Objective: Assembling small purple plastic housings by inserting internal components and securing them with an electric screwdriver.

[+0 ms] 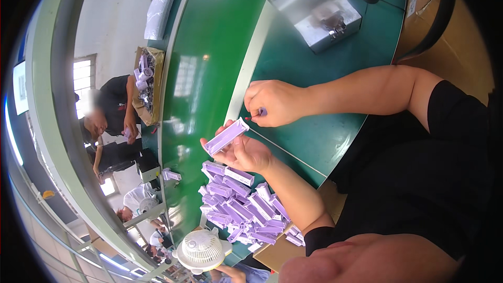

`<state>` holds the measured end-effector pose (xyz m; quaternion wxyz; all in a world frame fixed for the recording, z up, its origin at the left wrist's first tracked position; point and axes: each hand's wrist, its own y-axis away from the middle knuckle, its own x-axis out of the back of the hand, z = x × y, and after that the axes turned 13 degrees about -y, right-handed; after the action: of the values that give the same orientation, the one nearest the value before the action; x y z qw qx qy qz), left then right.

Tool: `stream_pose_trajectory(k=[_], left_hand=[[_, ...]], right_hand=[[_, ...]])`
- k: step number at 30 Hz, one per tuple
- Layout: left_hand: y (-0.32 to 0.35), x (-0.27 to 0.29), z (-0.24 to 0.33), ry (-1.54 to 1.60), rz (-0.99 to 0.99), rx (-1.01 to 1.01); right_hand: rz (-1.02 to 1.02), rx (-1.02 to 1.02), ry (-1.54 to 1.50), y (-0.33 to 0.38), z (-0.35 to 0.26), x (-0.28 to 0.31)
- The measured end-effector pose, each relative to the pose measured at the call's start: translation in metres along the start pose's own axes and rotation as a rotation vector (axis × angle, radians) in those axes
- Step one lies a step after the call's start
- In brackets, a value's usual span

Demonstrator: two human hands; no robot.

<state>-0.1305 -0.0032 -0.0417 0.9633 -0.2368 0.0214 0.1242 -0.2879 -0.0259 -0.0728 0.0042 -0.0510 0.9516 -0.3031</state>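
Note:
My left hand (250, 156) is palm up, its thumb and fingers closed around a long, shallow pale-purple plastic housing (226, 137) with white edges. Just above it, my right hand (280, 102) is curled in a pinch over the green table. A small purple piece (262, 111) and a tiny red tip (248, 119) show between its fingers. Their exact kind is hidden by the hand. The red tip lies close to the upper end of the housing, apart from it. Beside my left forearm lies a heap of similar purple housings (238, 207).
A metal machine (327, 18) stands on the table at the top. The green conveyor belt (209, 47) runs along the table's left side. A white fan (201, 249) is at the bottom. Across the belt, a person (115, 105) works near a carton of parts (149, 84). A cardboard box (280, 254) sits below the heap.

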Motion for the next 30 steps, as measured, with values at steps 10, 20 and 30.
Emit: stream_pose_trajectory(k=[10,20,30], left_hand=[[-0.007,0.016,-0.021,0.171,-0.085,0.138],[-0.002,0.006,-0.010,0.157,-0.118,0.127],[-0.002,0.007,-0.011,0.154,-0.129,0.131]], right_hand=[[-0.112,0.008,-0.028,-0.005,0.003,0.008],[-0.178,-0.001,-0.025,-0.006,0.000,0.014],[-0.221,0.020,-0.016,-0.009,-0.001,0.021]])
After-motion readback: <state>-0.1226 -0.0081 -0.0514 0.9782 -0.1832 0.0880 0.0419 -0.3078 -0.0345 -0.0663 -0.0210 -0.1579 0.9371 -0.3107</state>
